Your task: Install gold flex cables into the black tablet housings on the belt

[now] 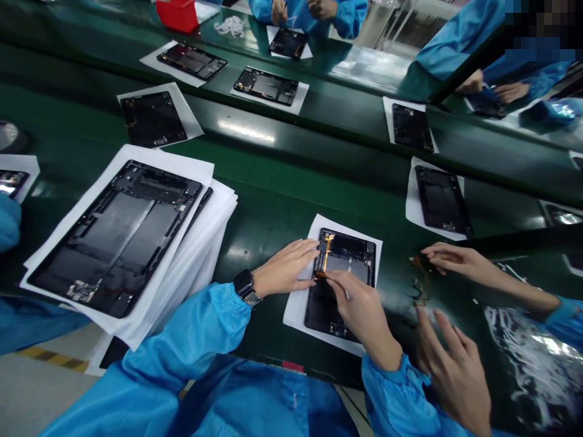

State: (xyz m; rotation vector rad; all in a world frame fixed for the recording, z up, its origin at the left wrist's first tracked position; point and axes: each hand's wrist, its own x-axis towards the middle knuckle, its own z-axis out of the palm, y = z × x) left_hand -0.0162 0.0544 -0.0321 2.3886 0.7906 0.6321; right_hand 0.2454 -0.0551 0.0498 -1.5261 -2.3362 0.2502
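A black tablet frame [348, 258] lies on a white paper sheet [298, 309] on the green belt in front of me. My left hand [285, 268], with a watch on its wrist, lies with fingers stretched flat on the frame's left edge. My right hand [359, 303] pinches the lower end of a thin orange flex cable [327, 250] that runs down the frame's upper left part.
A stack of black frames interleaved with paper [118, 237] sits at my left. Several more frames on paper sheets ride the green conveyor [273, 164] beyond. Another person's two hands [455, 261] work at an orange part close on my right. A red box [177, 13] stands far back.
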